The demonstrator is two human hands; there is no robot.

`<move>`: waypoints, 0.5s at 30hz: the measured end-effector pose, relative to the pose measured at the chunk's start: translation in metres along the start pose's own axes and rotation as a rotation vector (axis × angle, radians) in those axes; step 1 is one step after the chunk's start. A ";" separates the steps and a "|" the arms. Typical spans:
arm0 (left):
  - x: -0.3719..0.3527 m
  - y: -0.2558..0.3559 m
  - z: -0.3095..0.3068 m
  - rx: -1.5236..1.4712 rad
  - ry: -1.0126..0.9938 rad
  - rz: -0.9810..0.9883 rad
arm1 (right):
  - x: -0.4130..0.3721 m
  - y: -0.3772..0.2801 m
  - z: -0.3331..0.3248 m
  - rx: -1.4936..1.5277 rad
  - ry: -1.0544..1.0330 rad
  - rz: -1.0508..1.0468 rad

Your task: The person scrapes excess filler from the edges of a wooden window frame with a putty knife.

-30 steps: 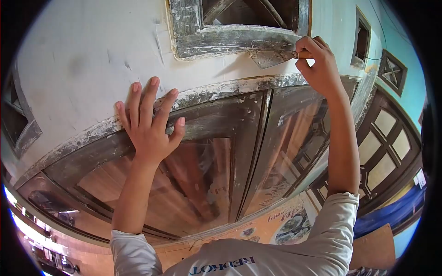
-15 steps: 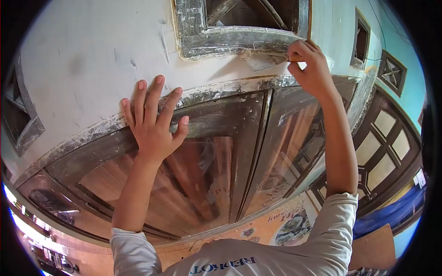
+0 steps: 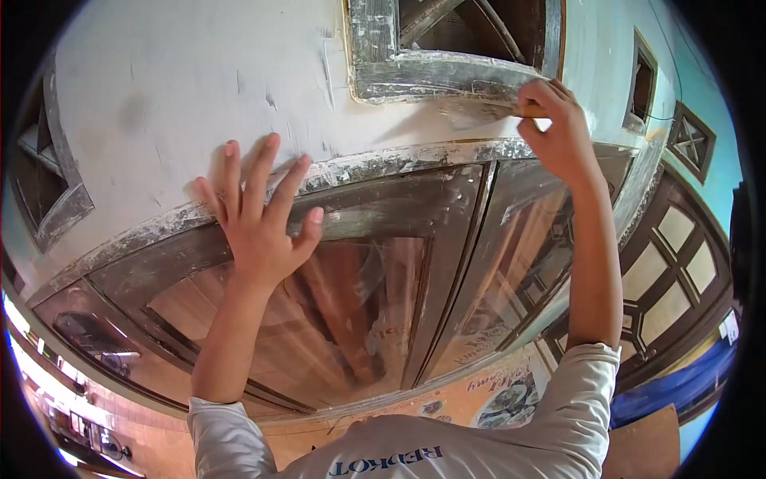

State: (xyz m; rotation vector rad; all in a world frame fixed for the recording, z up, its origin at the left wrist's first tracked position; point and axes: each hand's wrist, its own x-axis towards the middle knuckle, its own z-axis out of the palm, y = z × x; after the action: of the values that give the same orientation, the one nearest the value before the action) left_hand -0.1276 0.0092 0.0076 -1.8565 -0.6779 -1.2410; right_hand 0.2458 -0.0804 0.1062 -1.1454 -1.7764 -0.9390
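The person's right hand (image 3: 558,136) is pinching the handle (image 3: 531,111) of a scraper between thumb and curled fingers. Its blade (image 3: 479,114), slightly blurred, is lying close to the wall (image 3: 183,64), just below the bottom edge of the vent frame (image 3: 447,80) and towards that frame's lower right corner; whether it is touching the wood is hard to tell. The left hand (image 3: 263,239) is spreading its fingers wide, holding nothing, with the fingertips reaching over the weathered top strip (image 3: 399,158) of the glazed woodwork onto the wall and seemingly bracing there.

Around the hands, the wall is showing a pale, mostly smooth coat. Dark nicks (image 3: 271,102) and a long scuff (image 3: 327,72) are marking it left of the scraper, so the surface looks covered but not uniform. White smears are clinging to the vent frame and the top strip, which are looking uncleaned. How much of the coat is fresh cannot be told.

Farther out, glass (image 3: 335,303) is filling the woodwork below, and a panelled door (image 3: 670,271) is standing beyond the right arm, above a blue cloth (image 3: 678,383).
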 end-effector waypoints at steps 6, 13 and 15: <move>-0.002 -0.005 0.009 0.021 0.043 -0.027 | 0.010 -0.020 0.003 0.063 -0.036 0.007; -0.009 -0.007 0.014 0.022 0.053 -0.022 | 0.021 -0.053 0.018 0.069 -0.009 -0.058; -0.010 -0.008 0.013 0.028 0.044 -0.021 | 0.022 -0.052 0.014 0.091 -0.032 -0.035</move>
State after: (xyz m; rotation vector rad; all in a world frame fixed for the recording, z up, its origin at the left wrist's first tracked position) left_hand -0.1304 0.0245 -0.0020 -1.7982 -0.6894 -1.2760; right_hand 0.1879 -0.0771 0.1118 -1.0801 -1.8515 -0.8554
